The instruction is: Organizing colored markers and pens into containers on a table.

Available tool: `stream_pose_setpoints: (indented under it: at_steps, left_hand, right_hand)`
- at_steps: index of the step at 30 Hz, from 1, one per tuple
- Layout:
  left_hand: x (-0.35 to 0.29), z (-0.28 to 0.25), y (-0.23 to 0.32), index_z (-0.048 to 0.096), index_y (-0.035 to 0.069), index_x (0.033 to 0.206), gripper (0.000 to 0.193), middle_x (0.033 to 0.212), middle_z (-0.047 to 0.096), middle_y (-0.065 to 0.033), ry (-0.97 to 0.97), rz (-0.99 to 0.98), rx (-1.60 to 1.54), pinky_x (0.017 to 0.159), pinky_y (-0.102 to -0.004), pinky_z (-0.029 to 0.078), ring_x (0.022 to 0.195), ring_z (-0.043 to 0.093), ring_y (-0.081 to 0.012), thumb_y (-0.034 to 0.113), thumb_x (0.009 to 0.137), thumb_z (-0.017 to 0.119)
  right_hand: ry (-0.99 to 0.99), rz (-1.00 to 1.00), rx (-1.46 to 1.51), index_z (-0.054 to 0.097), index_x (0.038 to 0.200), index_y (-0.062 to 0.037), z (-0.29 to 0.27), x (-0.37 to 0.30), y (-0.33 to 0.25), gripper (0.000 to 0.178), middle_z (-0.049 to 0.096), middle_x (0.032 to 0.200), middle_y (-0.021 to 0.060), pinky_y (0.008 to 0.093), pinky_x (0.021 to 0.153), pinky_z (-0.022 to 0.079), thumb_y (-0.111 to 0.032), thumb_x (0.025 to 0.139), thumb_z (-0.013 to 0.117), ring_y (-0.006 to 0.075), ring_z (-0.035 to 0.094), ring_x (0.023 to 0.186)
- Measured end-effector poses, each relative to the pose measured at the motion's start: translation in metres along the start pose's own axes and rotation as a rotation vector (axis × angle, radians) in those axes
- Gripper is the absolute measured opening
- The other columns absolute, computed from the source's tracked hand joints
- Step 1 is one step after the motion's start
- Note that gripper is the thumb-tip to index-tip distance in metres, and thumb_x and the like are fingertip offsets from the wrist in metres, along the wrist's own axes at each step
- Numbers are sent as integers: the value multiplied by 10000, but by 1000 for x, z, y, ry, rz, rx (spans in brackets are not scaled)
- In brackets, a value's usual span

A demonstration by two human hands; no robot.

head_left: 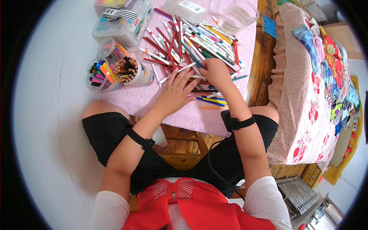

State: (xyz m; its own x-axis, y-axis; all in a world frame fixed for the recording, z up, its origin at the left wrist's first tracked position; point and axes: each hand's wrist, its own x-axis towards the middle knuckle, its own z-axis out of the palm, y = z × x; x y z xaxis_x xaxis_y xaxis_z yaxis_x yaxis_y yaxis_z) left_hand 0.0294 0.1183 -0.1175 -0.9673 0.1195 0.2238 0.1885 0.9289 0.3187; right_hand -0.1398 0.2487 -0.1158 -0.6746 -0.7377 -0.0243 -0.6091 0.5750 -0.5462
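Note:
A loose heap of white-barrelled markers (209, 44) and coloured pencils (168, 48) covers the middle of a pink cloth. My left hand (175, 94) lies over the heap's near edge, palm down with fingers spread, next to a white marker (186, 68). Close by on the right, my right hand (217, 73) reaches into the heap with thumb and fingers curled together. A dark green pencil (190, 53) ends right beside its fingertips. What these fingers pinch, if anything, I cannot make out. Blue and yellow pencils (210, 101) lie below both hands.
To the left stand a tub of coloured pencils (143, 76), a clear jar of bright markers (96, 85) and a plastic marker case (126, 32). A clear container (239, 17) sits at the far right. Beyond the table is a bed with a flowered cover (295, 96).

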Motion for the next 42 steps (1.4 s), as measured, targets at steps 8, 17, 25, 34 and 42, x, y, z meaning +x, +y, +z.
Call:
stream_pose_setpoints:
  at_steps: [8, 17, 25, 34, 42]
  left_hand:
    - [3, -7, -1, 498, 89, 1346, 618, 1431, 442, -133, 73, -55, -125, 1192, -511, 210, 1395, 353, -329, 287, 814, 743]
    - [10, -19, -3, 530, 50, 1291, 480, 1335, 523, -151, 228, -134, -318, 1090, -472, 357, 1275, 463, -349, 178, 861, 699]
    - [14, -27, -3, 553, 37, 1251, 384, 1206, 581, -149, 436, -332, -623, 900, -361, 480, 1084, 589, -289, 99, 893, 676]
    - [14, -18, -7, 530, 26, 1325, 357, 897, 705, -71, 497, -475, -835, 734, -295, 538, 817, 690, -192, 91, 977, 575]
    - [15, -32, -1, 534, -9, 1266, 274, 1014, 680, -45, 209, -523, -1477, 770, -265, 538, 866, 655, -112, 113, 1021, 521]
  right_hand:
    - [141, 35, 327, 700, 984, 24, -24, 10, -12, 267, 701, 784, 160, 355, 661, 523, -184, 826, 754, 259, 680, 698]
    - [208, 4, 544, 631, 975, 11, -29, 12, -28, 193, 634, 719, 51, 257, 561, 445, -140, 895, 721, 102, 563, 603]
    - [85, -139, 720, 610, 1043, 5, -37, -5, -64, 165, 637, 776, 82, 272, 600, 477, -87, 919, 670, 121, 600, 651]
    - [120, -351, 658, 637, 1172, -26, -24, -11, -86, 319, 645, 1067, 137, 338, 806, 518, -29, 855, 672, 290, 647, 956]
    - [367, -596, -209, 605, 1241, -8, -35, -5, -84, 492, 539, 1281, 98, 384, 963, 472, -80, 754, 626, 294, 544, 1197]
